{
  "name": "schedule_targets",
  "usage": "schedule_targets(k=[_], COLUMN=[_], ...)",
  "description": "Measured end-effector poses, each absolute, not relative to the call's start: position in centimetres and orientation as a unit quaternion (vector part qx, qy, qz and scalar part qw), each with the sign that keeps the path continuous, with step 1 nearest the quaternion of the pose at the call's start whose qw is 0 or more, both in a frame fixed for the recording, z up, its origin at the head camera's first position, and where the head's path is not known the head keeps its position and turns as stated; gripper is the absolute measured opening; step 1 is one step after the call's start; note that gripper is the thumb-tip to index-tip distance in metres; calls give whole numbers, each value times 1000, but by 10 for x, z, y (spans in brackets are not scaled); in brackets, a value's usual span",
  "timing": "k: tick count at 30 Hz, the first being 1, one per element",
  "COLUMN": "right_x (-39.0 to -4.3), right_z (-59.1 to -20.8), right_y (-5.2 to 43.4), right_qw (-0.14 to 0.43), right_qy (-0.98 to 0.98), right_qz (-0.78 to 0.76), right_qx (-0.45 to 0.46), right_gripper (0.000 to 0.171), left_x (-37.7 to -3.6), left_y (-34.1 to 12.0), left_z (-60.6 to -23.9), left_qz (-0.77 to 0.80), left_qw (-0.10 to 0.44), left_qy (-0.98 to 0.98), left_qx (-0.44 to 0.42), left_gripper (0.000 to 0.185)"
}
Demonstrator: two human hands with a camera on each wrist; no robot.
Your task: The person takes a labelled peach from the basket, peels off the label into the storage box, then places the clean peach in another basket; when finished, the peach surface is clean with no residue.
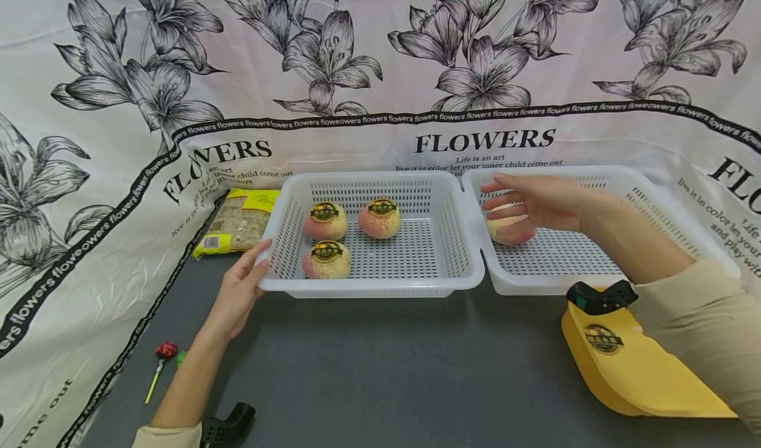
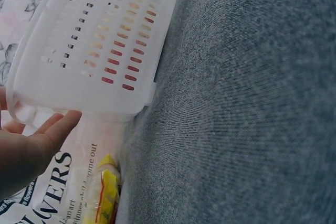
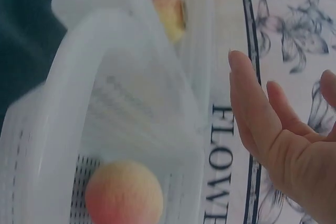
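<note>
My left hand (image 1: 238, 293) holds the front left corner of a white plastic basket (image 1: 386, 288), its fingers at the rim. Three peaches with black-and-gold labels sit in that basket: two at the back, one of them a rear-left peach (image 1: 324, 222), and a front peach (image 1: 326, 260). To the right stands a second white basket (image 1: 535, 284) with a single peach (image 3: 124, 195) at its left end. Over this peach my right hand (image 1: 543, 200) hangs with fingers extended, partly covering it in the head view. In the right wrist view nothing is in that hand.
A yellow-and-clear bag (image 1: 240, 220) lies behind the left hand, beside the basket. A red lollipop (image 1: 166, 351) and a green one, partly hidden by the forearm, are at the left. Under the right forearm sits a yellow container (image 1: 630, 375). Flower-printed cloth (image 1: 357, 144) rises behind the baskets.
</note>
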State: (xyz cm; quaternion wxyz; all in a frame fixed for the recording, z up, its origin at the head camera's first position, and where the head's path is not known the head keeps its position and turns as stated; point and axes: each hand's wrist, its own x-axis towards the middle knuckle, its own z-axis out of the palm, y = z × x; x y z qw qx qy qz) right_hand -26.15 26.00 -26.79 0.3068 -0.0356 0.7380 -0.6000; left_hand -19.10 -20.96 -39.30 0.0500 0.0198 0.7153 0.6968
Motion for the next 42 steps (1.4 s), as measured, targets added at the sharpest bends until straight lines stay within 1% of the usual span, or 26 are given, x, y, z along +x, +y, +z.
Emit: schedule_targets(k=[6, 11, 18, 25, 32, 38, 42], right_x=[-267, -274, -282, -288, -292, -288, -283], right_z=[-278, -291, -314, -337, -358, -363, -368], right_y=[220, 187, 139, 103, 73, 48, 31], right_qw=[315, 337, 369, 366, 359, 351, 342], right_qy=[723, 710, 680, 684, 699, 727, 758], right_qz=[-611, -612, -629, -628, -615, -585, -550], right_qx=[-68, -84, -72, -61, -64, -74, -77], right_gripper=[63, 59, 58, 55, 65, 65, 71], left_x=[-192, -192, -191, -191, -192, -193, -193], left_y=[-210, -211, -211, -211, -210, -210, -211], left_z=[-395, -395, -395, -393, -395, -396, -396], left_qz=[697, 696, 698, 696, 702, 704, 702], left_qw=[47, 47, 47, 50, 50, 49, 48], left_qy=[715, 716, 714, 716, 710, 708, 710], left_qx=[26, 30, 35, 31, 28, 25, 26], left_gripper=[50, 51, 51, 51, 50, 50, 50])
